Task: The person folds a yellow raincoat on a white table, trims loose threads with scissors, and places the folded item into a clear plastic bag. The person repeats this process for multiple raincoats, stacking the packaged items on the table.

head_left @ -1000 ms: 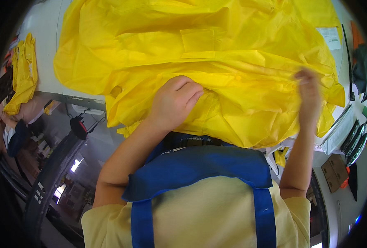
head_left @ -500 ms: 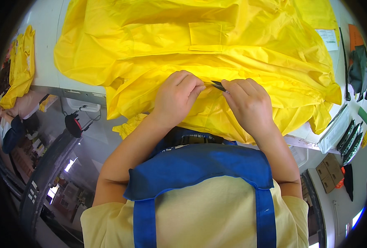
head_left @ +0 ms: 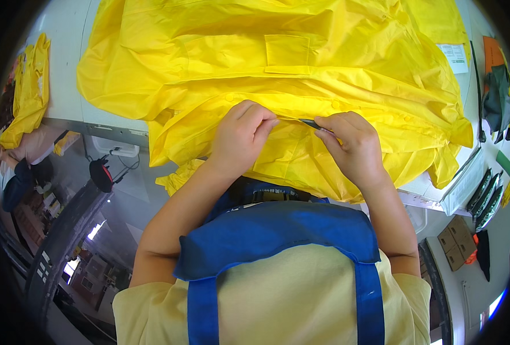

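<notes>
A yellow garment [head_left: 220, 54] with a stitched pocket flap and snap buttons lies rumpled over the worktable, its near part hanging over the front edge. My left hand [head_left: 240, 138] is closed, thumb and forefinger pinching an edge of the garment near its middle. Just to the right, my right hand [head_left: 354, 145] closes around a small pair of dark thread snips [head_left: 310, 123]. Their tips point left along the same edge, close to my left fingertips. Whether the blades touch the fabric or a thread is too small to tell.
The pale worktable [head_left: 65, 92] has a metal front edge. A white paper [head_left: 454, 57] lies by the garment's right side. Another yellow garment [head_left: 29, 95] drapes at the far left, near another person's arm [head_left: 16, 178]. Dark packets [head_left: 486, 195] and cardboard boxes [head_left: 457, 241] are at the right.
The snips' blades, spread apart before, now look closer together. My right hand has shifted slightly right and down, and my left slightly left.
</notes>
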Demonstrator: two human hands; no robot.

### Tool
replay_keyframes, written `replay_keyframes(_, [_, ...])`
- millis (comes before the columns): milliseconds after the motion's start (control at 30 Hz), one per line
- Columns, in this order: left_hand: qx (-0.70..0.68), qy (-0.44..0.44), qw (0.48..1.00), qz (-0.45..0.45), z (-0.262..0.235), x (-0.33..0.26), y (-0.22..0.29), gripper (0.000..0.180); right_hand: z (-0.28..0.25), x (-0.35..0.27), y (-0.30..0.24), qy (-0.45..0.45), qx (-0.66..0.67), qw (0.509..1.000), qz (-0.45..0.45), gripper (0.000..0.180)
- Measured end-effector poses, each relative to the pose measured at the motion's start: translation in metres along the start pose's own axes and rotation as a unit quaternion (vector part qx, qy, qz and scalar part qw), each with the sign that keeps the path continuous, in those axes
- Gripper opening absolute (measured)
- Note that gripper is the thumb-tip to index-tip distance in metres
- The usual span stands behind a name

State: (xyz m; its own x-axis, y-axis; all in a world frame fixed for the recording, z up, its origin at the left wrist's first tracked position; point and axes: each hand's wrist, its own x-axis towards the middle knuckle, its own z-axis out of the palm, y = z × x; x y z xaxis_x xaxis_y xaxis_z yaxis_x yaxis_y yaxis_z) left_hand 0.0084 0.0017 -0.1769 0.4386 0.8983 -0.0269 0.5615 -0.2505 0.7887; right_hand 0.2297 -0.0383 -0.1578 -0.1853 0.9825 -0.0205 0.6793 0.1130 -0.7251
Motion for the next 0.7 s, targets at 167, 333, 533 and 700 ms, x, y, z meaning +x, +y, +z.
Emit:
replay_keyframes(167, [0.030, 0.003, 1.000, 0.009, 0.002, -0.008, -0.002, 0.008, 0.002, 0.001, 0.000, -0.002, 0.009, 1.000, 0.001, 0.018])
replay_keyframes(333, [0.020, 0.024, 0.999, 0.017, 0.009, -0.011, -0.002, 0.008, 0.000, 0.004, -0.001, -0.010, -0.002, 1.000, -0.015, 0.023])
replay_keyframes(533, [-0.028, -0.011, 0.997, -0.065, 0.012, -0.016, -0.002, 0.007, -0.002, 0.002, -0.003, -0.016, -0.002, 1.000, -0.013, 0.023])
replay_keyframes(700, [-0.036, -0.013, 0.997, -0.072, 0.012, -0.016, -0.003, 0.008, 0.000, 0.003, -0.002, -0.013, 0.004, 1.000, -0.017, 0.020])
